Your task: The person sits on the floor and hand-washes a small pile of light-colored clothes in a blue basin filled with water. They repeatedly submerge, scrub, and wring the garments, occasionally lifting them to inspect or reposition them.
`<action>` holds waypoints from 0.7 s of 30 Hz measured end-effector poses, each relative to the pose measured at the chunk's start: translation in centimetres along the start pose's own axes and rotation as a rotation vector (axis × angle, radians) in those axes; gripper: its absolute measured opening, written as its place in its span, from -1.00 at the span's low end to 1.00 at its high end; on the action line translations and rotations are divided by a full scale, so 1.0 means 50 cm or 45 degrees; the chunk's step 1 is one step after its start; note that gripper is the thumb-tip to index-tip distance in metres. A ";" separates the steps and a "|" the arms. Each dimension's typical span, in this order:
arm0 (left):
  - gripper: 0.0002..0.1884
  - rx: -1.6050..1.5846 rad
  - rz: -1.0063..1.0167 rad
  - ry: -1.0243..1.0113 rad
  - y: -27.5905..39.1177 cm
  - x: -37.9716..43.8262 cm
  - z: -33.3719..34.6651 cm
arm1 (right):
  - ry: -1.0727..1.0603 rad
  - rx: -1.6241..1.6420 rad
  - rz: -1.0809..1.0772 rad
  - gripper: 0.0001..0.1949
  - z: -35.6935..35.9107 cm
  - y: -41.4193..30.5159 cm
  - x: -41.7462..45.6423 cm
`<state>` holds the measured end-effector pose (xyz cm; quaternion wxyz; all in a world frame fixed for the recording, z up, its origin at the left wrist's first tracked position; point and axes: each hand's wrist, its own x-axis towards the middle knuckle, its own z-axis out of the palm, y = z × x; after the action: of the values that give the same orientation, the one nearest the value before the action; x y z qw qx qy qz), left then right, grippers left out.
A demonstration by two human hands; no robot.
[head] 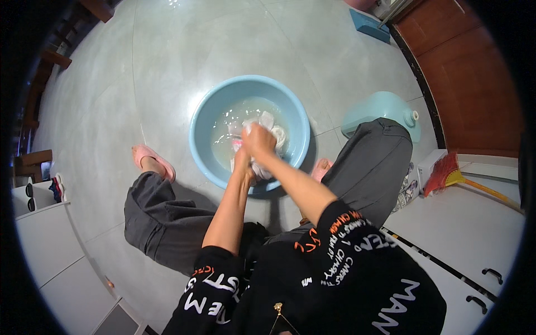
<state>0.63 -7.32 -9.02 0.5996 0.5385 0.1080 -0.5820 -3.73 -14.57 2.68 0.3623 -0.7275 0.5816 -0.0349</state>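
A round light-blue plastic basin (198,138) stands on the floor between my feet, with cloudy water (222,136) in it. Wet white cloth (266,120) with a pink patch lies bunched in the water, partly hidden by my hands. My right hand (258,140) is closed in a fist on the cloth, over the middle of the basin. Just below it and touching it, my left hand (243,161) also grips the cloth; its fingers are largely hidden. A rolled white piece of fabric (278,136) shows to the right of my right hand.
Pink slippers (157,161) are on my feet, either side of the basin. To the right sits a pale teal plastic object (372,109) with a white knob. A blue dustpan (368,25), a wooden door (469,83) and a red-bristled broom (444,173) are farther right. White cabinets (50,243) flank me.
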 end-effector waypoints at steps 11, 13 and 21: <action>-0.43 0.111 0.225 -0.043 0.096 -0.073 0.006 | -0.676 -0.171 -0.690 -0.31 -0.081 0.060 0.031; -0.43 0.405 0.355 -0.008 0.075 -0.058 -0.005 | -0.649 -0.436 -0.713 -0.32 -0.084 0.090 0.041; -0.53 1.954 0.601 -0.181 0.068 -0.072 -0.068 | -0.699 0.016 -0.630 -0.75 -0.191 0.119 0.086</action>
<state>4.02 -3.46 -5.86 0.1752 0.7705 -0.4771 -0.3847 -11.72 -23.30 4.72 0.4899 -0.8261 0.2691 0.0714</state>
